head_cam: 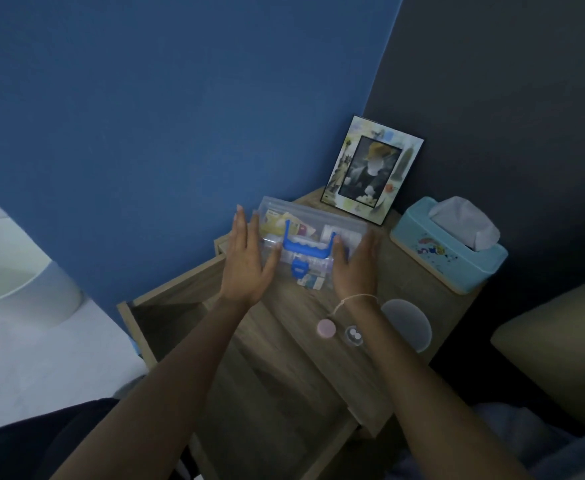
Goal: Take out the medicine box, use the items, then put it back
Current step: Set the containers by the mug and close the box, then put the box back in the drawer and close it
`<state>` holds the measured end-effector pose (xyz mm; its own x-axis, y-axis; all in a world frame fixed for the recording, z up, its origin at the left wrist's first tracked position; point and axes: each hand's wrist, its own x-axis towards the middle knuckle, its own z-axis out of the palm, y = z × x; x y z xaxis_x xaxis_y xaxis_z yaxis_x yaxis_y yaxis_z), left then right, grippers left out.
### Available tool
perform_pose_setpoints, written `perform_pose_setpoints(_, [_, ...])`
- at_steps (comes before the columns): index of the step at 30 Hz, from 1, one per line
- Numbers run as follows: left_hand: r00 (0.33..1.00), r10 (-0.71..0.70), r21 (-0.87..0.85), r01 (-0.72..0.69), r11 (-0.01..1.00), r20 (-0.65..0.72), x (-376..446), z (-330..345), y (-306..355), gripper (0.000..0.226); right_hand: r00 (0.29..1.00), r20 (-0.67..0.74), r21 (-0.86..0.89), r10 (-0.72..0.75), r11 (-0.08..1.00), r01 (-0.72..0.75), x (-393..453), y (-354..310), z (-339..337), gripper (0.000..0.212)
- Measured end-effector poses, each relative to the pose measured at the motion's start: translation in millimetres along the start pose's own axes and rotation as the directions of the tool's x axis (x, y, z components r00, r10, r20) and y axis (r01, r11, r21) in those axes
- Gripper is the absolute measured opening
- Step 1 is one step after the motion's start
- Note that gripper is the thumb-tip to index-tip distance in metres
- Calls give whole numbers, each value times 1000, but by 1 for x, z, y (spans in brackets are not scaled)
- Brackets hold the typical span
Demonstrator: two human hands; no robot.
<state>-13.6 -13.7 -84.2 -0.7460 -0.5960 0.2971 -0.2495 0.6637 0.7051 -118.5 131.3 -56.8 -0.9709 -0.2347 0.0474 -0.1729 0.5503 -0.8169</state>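
A clear plastic medicine box (313,221) with a blue handle (307,247) and blue latch sits on the wooden nightstand top (286,306). Packets and small items show through its lid. My left hand (249,263) lies flat against the box's left side, fingers stretched out. My right hand (355,265) is flat against its right side. Whether the palms press the box or only hover beside it I cannot tell. A pink round cap (326,328) and a small clear cup holding white pills (354,336) lie on the top near my right wrist.
A picture frame (370,169) leans at the back corner. A light-blue tissue box (448,245) stands at the right. An open wooden drawer (166,306) sticks out at the left, below the top. A round grey coaster (409,323) lies by my right forearm.
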Motion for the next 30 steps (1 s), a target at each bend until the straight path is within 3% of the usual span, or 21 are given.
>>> perform_pose_setpoints(3, [968, -246, -273, 252, 928, 57, 17, 1, 6, 74, 982, -61, 138, 181, 976, -171, 5, -12, 7, 61])
perform_pose_setpoints(5, [934, -345, -338, 354, 872, 87, 27, 2, 7, 71, 961, -122, 154, 247, 961, -228, 8, -14, 8, 55])
perform_pose_setpoints(13, [940, -318, -339, 342, 877, 125, 35, -6, 4, 51, 917, -65, 106, 394, 916, -386, 22, -17, 4, 43])
perform_pose_setpoints(20, [951, -306, -309, 306, 900, 51, 27, -50, 6, 42, 946, 19, 203, 324, 925, -321, -11, -33, -4, 36])
perform_pose_setpoints(25, [939, -344, -297, 337, 894, 30, 7, -105, -2, 41, 950, 203, 340, 238, 893, -296, -65, -47, -4, 22])
perform_pose_setpoints(30, [919, -394, -287, 386, 877, 30, -32, -142, -14, 37, 934, 324, 361, 152, 893, -270, -122, -42, 2, 17])
